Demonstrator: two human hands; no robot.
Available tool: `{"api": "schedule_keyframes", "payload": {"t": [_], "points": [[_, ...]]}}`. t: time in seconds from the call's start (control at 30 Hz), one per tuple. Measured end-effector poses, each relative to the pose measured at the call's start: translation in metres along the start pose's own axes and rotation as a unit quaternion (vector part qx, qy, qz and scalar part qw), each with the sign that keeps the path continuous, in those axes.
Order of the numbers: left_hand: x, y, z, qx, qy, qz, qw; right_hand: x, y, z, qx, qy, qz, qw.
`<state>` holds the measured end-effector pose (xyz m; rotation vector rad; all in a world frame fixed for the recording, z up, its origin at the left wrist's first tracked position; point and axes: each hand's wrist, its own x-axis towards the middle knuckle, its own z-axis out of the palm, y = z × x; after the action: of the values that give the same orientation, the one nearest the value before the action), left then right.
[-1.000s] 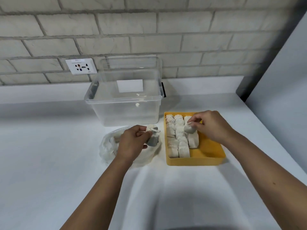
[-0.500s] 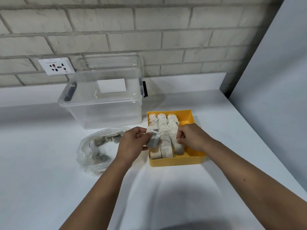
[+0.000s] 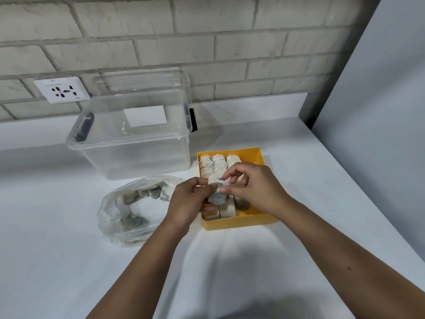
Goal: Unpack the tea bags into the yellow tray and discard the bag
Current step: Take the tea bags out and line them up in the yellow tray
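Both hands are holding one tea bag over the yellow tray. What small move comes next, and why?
Probably lower the tea bag into the yellow tray: left hand and right hand both pinch it just above, and the tray's right side looks bare.

middle tea bag rows (image 3: 218,163) in the yellow tray (image 3: 239,223) behind the left hand (image 3: 185,203) and right hand (image 3: 255,189)

We note a pale brick wall (image 3: 161,42) at 12 o'clock, carrying a white multi-pin socket (image 3: 62,89) at 10 o'clock. A white counter (image 3: 69,261) fills the lower field. At 3 o'clock stands a plain grey panel (image 3: 379,111). Lighting is even; shadows are soft.
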<state>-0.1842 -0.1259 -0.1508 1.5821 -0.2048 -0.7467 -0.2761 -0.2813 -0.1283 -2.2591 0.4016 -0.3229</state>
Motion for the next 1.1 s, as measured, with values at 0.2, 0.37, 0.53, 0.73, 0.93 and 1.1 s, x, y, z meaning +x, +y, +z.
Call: {"api": "schedule_keyframes", "payload": {"t": [0.2,0.37,0.53,0.73,0.93,1.1], "points": [[-0.002,0.002,0.004,-0.05,-0.026,-0.02,0.998,-0.002,0.008,-0.003,0.004,0.02,0.002,1.0],[-0.001,0.002,0.004,-0.058,-0.026,-0.017,0.998,-0.003,0.014,-0.015,0.051,0.009,0.025,0.998],[0.004,0.0,-0.001,-0.047,-0.019,-0.011,0.999,-0.005,0.02,-0.034,0.04,-0.014,0.053,0.998],[0.007,-0.001,-0.004,-0.043,-0.011,-0.005,0.999,-0.004,0.032,-0.035,0.007,-0.05,0.083,0.995],[0.007,-0.001,-0.007,-0.038,-0.006,-0.003,0.999,-0.004,0.037,-0.026,-0.039,-0.138,0.116,0.983],[0.006,-0.001,-0.005,-0.034,-0.001,-0.004,0.999,0.002,0.046,-0.004,-0.098,-0.106,0.123,0.982]]}}
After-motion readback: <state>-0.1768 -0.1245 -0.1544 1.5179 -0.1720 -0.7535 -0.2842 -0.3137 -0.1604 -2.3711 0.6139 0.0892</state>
